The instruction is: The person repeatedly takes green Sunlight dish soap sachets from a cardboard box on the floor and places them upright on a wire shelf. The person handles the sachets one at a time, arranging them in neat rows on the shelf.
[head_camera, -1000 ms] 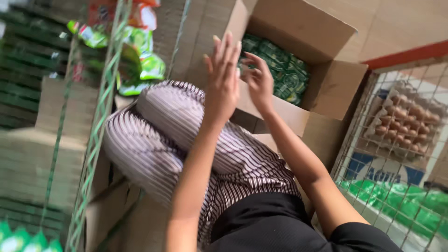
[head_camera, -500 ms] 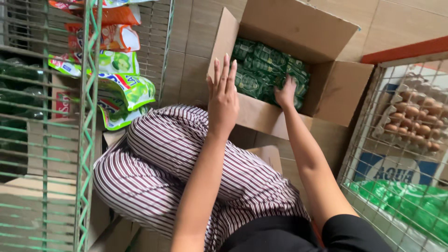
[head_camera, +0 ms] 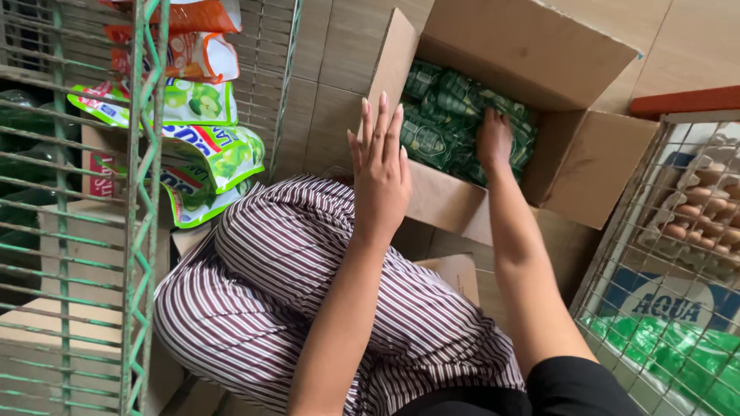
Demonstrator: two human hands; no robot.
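At upper centre, the right hand (head_camera: 494, 139) presses flat onto dark green foil packets (head_camera: 451, 123) filling the open brown cardboard box (head_camera: 586, 166), none lifted yet, while the left hand (head_camera: 379, 171) hovers wide-fingered, empty.

Small grocery shop: green wire rack (head_camera: 142, 231) of snack packets (head_camera: 208, 154) at nine o'clock, egg trays (head_camera: 694, 216) at three, stock carton (head_camera: 586, 154) at twelve.

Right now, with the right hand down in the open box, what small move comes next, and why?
Probably close the right hand on one of the green packets beneath it: it lies flat on them inside the cardboard box, while the left hand hovers open and empty.
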